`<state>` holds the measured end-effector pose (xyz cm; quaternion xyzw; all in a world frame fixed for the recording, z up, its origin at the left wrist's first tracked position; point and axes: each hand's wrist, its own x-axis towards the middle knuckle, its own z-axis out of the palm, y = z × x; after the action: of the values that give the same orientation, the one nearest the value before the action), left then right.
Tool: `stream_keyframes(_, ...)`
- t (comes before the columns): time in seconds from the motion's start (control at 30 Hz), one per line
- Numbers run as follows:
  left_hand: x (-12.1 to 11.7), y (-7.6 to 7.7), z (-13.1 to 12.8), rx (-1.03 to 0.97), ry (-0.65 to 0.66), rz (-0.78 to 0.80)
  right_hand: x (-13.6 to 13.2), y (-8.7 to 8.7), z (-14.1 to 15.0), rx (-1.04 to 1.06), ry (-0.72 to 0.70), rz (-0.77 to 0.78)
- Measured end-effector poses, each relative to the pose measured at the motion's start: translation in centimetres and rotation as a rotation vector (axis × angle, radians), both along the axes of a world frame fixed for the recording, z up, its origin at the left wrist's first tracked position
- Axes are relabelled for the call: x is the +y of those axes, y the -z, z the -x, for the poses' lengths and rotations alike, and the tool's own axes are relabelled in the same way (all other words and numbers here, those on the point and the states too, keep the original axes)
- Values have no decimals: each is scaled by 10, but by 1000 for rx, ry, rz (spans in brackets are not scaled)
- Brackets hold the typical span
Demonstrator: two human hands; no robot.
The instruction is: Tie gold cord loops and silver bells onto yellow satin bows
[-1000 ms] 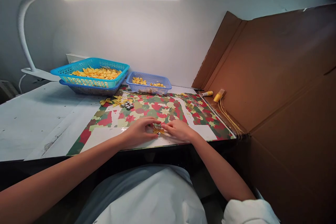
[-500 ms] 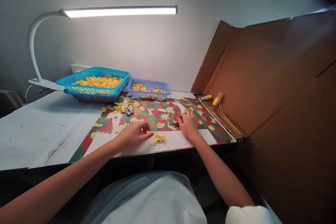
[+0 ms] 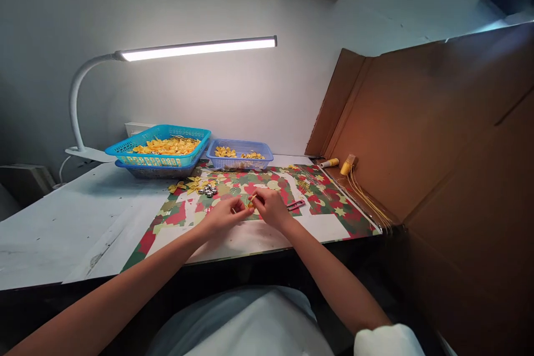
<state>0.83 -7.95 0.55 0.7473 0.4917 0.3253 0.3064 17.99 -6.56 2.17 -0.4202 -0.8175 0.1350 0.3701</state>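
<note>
My left hand and my right hand meet just above the front of the table, fingertips pinched close together. Between them is a small yellow ribbon bow, mostly hidden by the fingers. My left hand grips the bow, and my right thumb and finger pinch its thin gold cord. Just right of my right hand lies a small pink-handled tool, perhaps thread snips. Beyond my left hand rest a cluster of silver bells and several loose yellow bows.
A turquoise basket full of yellow bows stands on a blue one at back left. Next to it is a smaller periwinkle basket. A cardboard panel walls the right side, with gold cords beside it. A lamp hangs overhead.
Half a second ago the bow with its cord loop lay on the table between my parted hands. Both hands have come together on it. My right hand has moved left, uncovering the pink tool.
</note>
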Motion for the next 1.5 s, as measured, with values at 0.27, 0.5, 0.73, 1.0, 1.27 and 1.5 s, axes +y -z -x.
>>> stream_keyframes(0.27, 38, -13, 3, 26, -70, -330, 34, 4, 25, 427, -28, -57)
stream_keyframes(0.5, 37, -4, 11, 272, -143, -535, 33, 21, 16, 122, 29, -213)
stream_keyframes(0.73, 32, -6, 9, 558, -110, -725, 28, 21, 19, -169, 216, -362)
stream_keyframes(1.0, 33, -4, 9, 632, -89, -764, 32, 23, 18, -220, 251, -333)
stream_keyframes(1.27, 33, -4, 9, 560, -30, -736, 32, 23, 18, -127, 181, -271)
stream_keyframes(1.5, 35, -2, 5, 259, -86, -594, 33, 22, 20, 77, 154, -267)
